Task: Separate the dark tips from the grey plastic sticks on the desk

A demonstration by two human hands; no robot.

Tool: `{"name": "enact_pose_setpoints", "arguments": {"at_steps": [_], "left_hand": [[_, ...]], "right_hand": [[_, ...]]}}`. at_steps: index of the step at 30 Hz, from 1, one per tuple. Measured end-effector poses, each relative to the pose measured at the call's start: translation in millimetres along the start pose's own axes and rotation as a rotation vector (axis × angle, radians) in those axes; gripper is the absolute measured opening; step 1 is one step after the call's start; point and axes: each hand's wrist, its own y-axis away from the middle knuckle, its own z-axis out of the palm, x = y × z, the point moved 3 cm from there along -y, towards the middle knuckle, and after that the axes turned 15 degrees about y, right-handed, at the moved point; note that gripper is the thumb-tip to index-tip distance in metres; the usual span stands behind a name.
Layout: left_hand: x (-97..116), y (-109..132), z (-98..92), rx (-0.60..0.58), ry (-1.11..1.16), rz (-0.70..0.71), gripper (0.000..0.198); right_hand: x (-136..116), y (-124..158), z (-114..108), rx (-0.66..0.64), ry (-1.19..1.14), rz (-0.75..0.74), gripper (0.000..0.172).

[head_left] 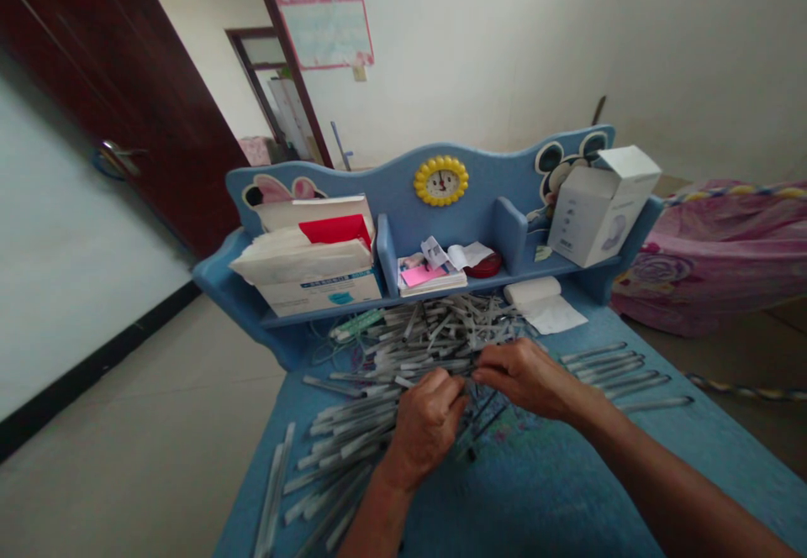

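Observation:
My left hand is closed above the pens, its thumb and fingers pressed together. Just to its right, my right hand is closed in a pinch, its fingertips close to those of the left. A small dark bit shows between the fingertips; what each hand holds is too hidden to name. Under and behind both hands lies a heap of slim, clear-grey pens. More pens lie in a loose layer left of my left hand. Thin black sticks lie just below the hands on the blue desk.
Right of my right arm, several pens with dark ends lie side by side. A paper roll rests behind them. The desk's blue shelf carries a stuffed box, small papers and a white box.

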Motion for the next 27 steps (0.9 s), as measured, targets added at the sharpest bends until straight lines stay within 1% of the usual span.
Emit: {"name": "enact_pose_setpoints", "arguments": {"at_steps": [2,3,6,7,11,13,17,18,21,23,27], "left_hand": [[-1,0,0.6,0.007,0.000,0.000,0.014],[-1,0,0.9,0.012,-0.001,-0.001,0.014],[-2,0,1.9,0.026,-0.009,0.002,0.014],[-2,0,2.3,0.033,-0.010,0.007,0.014],[-1,0,3.8,0.068,-0.025,0.026,0.013],[0,0,4.1,0.093,-0.037,0.032,0.012],[2,0,5.1,0.103,-0.074,0.038,0.014],[2,0,5.6,0.098,-0.085,0.039,0.014],[1,0,8.0,0.100,-0.121,0.044,0.015],[0,1,9.8,0.126,-0.154,0.049,0.016],[-3,2,11.7,0.192,-0.197,0.039,0.017]], "right_hand": [[1,1,1,-0.005,0.045,0.051,0.038],[2,2,2,-0.009,0.045,0.069,0.037],[0,3,2,-0.009,-0.012,0.051,0.025],[-1,3,3,-0.002,-0.017,0.045,0.023],[-1,3,4,0.003,0.043,0.086,0.038],[0,4,4,0.003,0.033,0.103,0.040],[2,7,5,0.036,-0.055,0.095,0.026],[2,8,6,0.044,-0.056,0.088,0.025],[3,8,10,0.062,-0.020,0.090,0.033],[3,6,13,0.067,-0.020,0.117,0.036],[1,4,20,0.085,-0.102,0.205,0.039]]}}
